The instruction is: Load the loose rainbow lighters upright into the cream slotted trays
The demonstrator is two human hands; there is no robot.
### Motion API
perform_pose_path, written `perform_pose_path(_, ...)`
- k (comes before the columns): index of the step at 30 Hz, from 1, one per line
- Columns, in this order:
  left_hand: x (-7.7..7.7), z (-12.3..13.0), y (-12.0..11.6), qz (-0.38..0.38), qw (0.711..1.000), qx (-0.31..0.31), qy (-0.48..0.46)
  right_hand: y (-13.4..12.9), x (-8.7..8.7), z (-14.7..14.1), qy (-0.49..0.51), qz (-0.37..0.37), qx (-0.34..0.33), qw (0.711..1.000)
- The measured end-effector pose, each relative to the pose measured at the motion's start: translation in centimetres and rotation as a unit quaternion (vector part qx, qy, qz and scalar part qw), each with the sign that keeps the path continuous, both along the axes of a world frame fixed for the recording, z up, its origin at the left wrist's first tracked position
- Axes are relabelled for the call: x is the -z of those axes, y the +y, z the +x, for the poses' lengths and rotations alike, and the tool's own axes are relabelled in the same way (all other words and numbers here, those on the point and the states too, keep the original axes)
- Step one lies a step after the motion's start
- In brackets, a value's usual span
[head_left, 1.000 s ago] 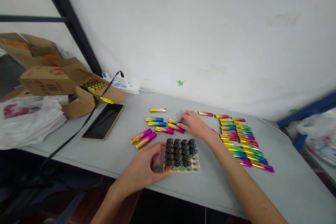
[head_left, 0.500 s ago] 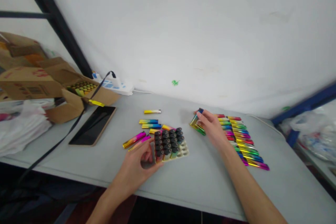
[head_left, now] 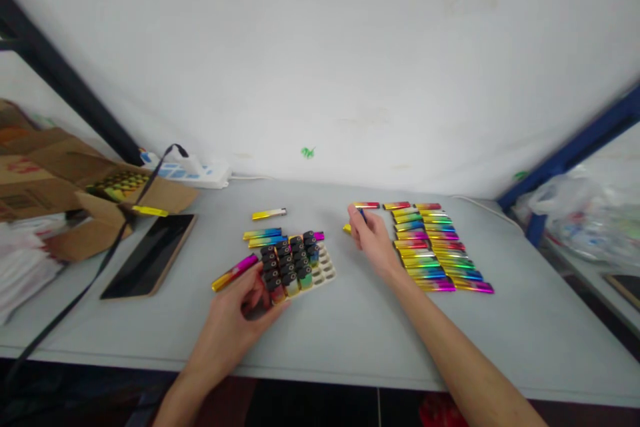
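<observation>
My left hand (head_left: 240, 303) grips the left side of a pale tray of holes (head_left: 324, 267). Black-topped lighters (head_left: 290, 263) stand upright in most of it, while several holes on its right side are bare. Closed fingers on my right hand (head_left: 373, 240) hold a lighter (head_left: 347, 229); its yellow end pokes out to the left and a blue part shows above, the rest hidden. To the right of that hand, shiny coloured lighters (head_left: 440, 247) lie flat in two columns, with red-and-yellow ones (head_left: 397, 205) along the back. A pink-and-gold lighter (head_left: 235, 272) lies beside my left hand.
Behind the tray lie blue-and-yellow lighters (head_left: 265, 240) and a yellow-and-white one (head_left: 269, 214). At left are a phone (head_left: 150, 257), a dark strap (head_left: 107, 267), an open carton (head_left: 107, 213) and a power strip (head_left: 210, 177). A wall backs the grey table (head_left: 350, 333).
The view has shifted, moving the scene leftward. My right hand has turned and the lighter in it is now mostly covered. My left hand still grips the tray.
</observation>
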State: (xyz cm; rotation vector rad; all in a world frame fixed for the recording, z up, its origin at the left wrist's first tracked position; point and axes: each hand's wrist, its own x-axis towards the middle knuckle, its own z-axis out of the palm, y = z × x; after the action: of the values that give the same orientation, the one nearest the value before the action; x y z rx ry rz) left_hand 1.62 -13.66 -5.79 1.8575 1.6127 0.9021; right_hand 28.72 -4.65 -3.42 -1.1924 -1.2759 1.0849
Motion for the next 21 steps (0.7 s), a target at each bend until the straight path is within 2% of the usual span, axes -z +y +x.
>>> perform_pose_path(9, -0.7, 0.2, 0.3, 0.024, 0.999, 0.004, 0.046, 0.3, 0.7, -0.2, -0.153, 0.023, 0.074, 0.985)
perform_pose_path(14, -0.7, 0.2, 0.2, 0.031, 0.998, 0.003, 0.048, 0.0, 0.2, -0.3, -0.154, 0.039, 0.066, 0.985)
perform_pose_path(21, -0.6, 0.2, 0.1, -0.004, 1.0, 0.008, 0.017, -0.6, -0.3, -0.4, -0.162, 0.055, 0.032, 0.985)
